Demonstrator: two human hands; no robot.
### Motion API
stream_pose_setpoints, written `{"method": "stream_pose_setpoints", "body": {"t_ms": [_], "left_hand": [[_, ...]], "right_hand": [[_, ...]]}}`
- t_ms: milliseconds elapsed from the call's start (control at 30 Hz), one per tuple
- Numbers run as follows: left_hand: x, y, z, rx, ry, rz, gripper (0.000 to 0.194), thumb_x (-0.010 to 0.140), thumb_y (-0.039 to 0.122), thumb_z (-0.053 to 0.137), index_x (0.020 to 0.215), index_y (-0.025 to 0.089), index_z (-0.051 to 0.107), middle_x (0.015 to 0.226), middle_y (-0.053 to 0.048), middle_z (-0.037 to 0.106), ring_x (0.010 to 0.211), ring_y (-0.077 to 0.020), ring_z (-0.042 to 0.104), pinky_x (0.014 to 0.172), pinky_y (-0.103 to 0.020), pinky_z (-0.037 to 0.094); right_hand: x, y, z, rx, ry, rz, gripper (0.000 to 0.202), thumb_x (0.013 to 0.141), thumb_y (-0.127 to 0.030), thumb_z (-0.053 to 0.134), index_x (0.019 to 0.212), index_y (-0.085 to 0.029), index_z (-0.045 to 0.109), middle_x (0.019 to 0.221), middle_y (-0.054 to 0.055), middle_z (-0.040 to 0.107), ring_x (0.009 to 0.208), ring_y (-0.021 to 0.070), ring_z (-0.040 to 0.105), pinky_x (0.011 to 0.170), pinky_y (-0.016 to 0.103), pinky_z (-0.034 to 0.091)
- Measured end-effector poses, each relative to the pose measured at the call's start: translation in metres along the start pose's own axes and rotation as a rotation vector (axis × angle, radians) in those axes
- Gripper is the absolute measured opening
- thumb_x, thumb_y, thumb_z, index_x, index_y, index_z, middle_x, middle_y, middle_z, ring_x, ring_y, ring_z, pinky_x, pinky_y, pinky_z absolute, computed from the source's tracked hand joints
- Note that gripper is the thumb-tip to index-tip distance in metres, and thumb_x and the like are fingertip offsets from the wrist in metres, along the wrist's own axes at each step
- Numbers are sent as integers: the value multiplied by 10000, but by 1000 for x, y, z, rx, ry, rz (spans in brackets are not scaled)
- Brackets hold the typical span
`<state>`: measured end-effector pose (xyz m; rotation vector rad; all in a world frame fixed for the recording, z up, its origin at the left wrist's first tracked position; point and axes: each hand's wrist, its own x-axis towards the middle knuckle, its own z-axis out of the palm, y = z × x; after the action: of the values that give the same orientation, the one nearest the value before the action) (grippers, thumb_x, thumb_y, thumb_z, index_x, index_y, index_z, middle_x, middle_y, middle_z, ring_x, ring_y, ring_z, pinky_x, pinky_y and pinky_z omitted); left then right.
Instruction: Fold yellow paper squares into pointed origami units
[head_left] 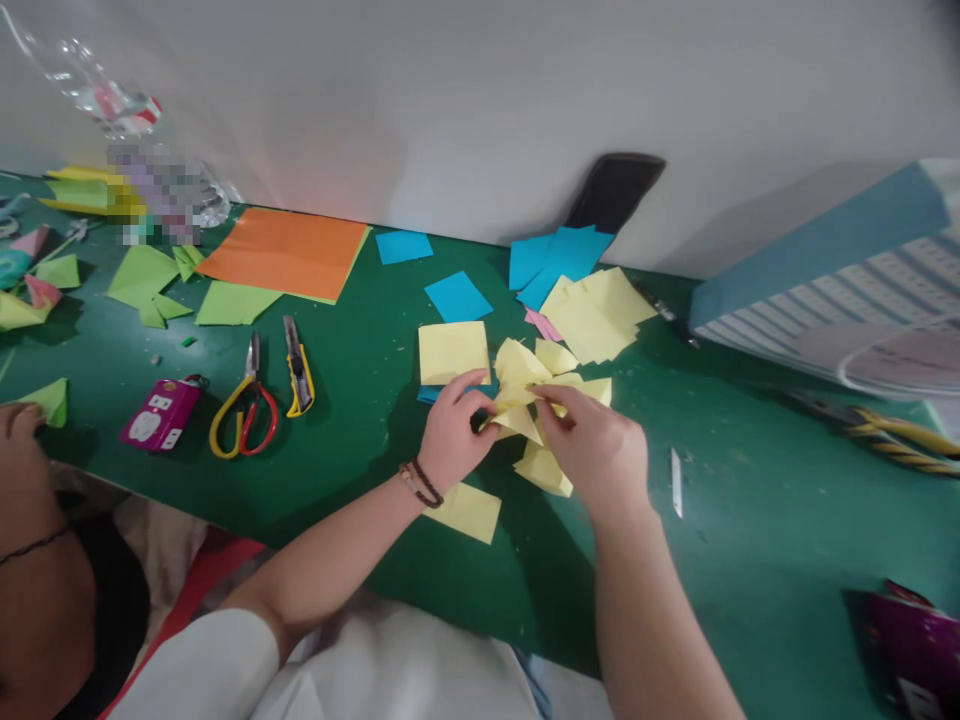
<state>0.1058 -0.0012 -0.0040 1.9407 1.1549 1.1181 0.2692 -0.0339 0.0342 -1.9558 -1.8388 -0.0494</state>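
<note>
Both hands meet over several folded yellow papers near the middle of the green table. My left hand (459,428) pinches the left side of a folded yellow paper (516,372) between thumb and index finger. From the right, my right hand (596,445) pinches the same piece, its fingertips close to those of the left. More folded yellow pieces (546,470) lie under and beside the fingers. A yellow square pad (453,350) sits just behind my left hand, on some blue paper. One flat yellow sheet (469,512) lies nearer my body.
Scissors (246,410), a cutter (298,370) and a purple box (163,413) lie left. Behind are orange paper (289,250), blue sheets (562,262), yellow sheets (600,312) and a phone (619,190). Pliers (885,430) and a large box (832,290) stand right. Another person's hand (22,440) is far left.
</note>
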Motion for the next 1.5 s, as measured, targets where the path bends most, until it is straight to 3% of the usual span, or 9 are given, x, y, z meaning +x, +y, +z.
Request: {"method": "stream_pose_setpoints", "body": {"t_ms": [100,233,367,667,933,1100,1267,1500], "left_hand": [[-1,0,-3,-64,25,1,198,710,45,666,766,191,544,1244,-113,609,1214,-233,562,1015,-435,488],[-4,2,-8,-208,21,105,200,710,100,708,770,194,542,1350,-138,543,1257,-255,533,1009,-433,496],[-5,5,-10,-313,-18,81,210,700,54,682,769,193,542,1315,-133,575,1098,-230,643,939,-409,539],[-4,10,-10,-386,57,9,183,711,32,626,834,168,622,1095,-115,704,1010,-206,679,836,-341,580],[0,12,-13,-504,149,-104,160,689,32,638,778,157,591,1043,-105,710,948,-178,694,772,-292,596],[2,13,-18,-373,133,-2,110,736,99,674,817,169,645,1019,-89,719,919,-171,695,778,-300,596],[3,15,-19,-273,180,102,99,793,133,666,876,189,671,976,-69,734,908,-166,696,821,-323,590],[3,17,-22,-406,166,-142,208,748,114,681,889,192,549,906,-30,707,837,-144,698,708,-251,589]], "right_hand": [[-1,-4,-6,100,85,114,221,851,-335,552,907,-223,733,611,13,674,540,146,616,537,246,432],[-1,-10,-15,236,202,300,175,805,-322,598,891,-214,707,722,19,706,544,128,596,571,254,470],[-1,-12,-18,401,196,418,163,784,-332,630,892,-221,681,781,20,713,553,121,587,541,245,477],[-8,-18,-20,426,64,191,72,774,-252,607,841,-234,623,638,-35,614,512,101,537,504,223,455],[-6,-14,-24,442,12,-23,238,852,-199,529,1056,-243,644,883,18,719,607,118,594,565,258,505],[-5,-15,-29,444,-8,-121,210,890,-237,500,1046,-238,641,1002,53,706,889,195,650,700,316,548],[-5,-15,-28,481,-33,-126,229,905,-331,533,1093,-226,610,984,56,704,881,195,668,759,329,560],[-8,-14,-24,411,-81,-165,392,823,-477,642,1126,-235,582,1032,69,696,898,228,673,783,373,568]]}}
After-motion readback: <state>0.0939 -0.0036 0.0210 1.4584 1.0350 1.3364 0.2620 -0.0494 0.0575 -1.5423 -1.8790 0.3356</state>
